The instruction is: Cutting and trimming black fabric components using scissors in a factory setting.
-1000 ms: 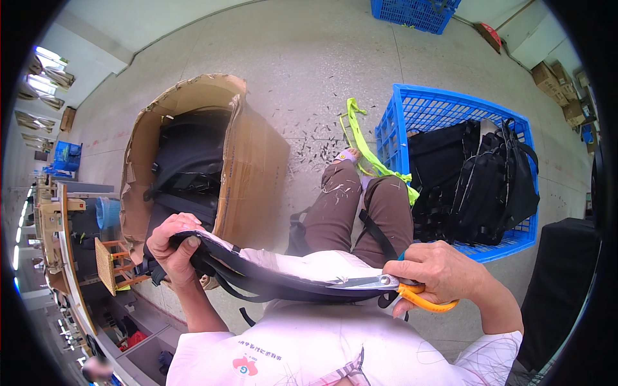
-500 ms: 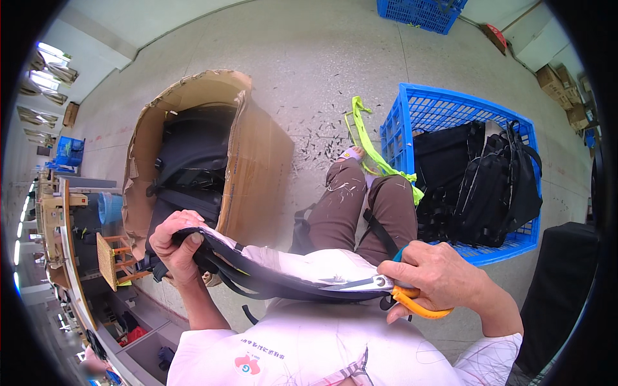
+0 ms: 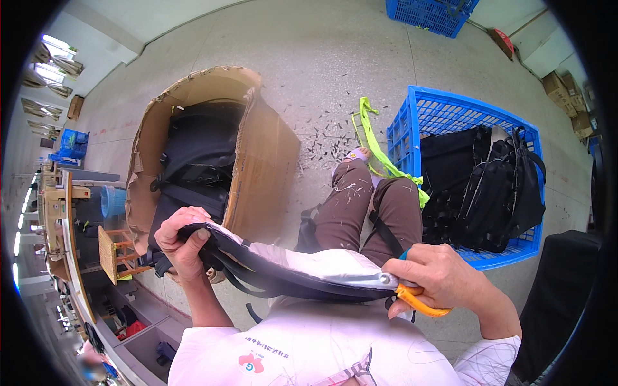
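Across my lap lies a black bag piece (image 3: 277, 280) with white lining along its upper edge and loose black straps. My left hand (image 3: 185, 241) is closed on its left end, thumb on the near side and fingers behind. In my right hand (image 3: 444, 276) is a pair of scissors (image 3: 412, 299) with an orange handle loop. Their metal blades point left and lie along the right part of the bag's edge, where the tips are hard to make out. A bit of teal shows by my right fingers.
To the left stands an open cardboard box (image 3: 273, 154) holding black bags. A blue plastic crate (image 3: 402, 138) with more black bags is on the right. Bright green strips (image 3: 370, 128) trail beside it, near dark scraps on the floor (image 3: 322, 141). A wooden stool (image 3: 116, 254) stands far left.
Both hands keep their grips and have hardly moved. The scissor blades look closer together than before. The surroundings sit slightly further right in the picture.
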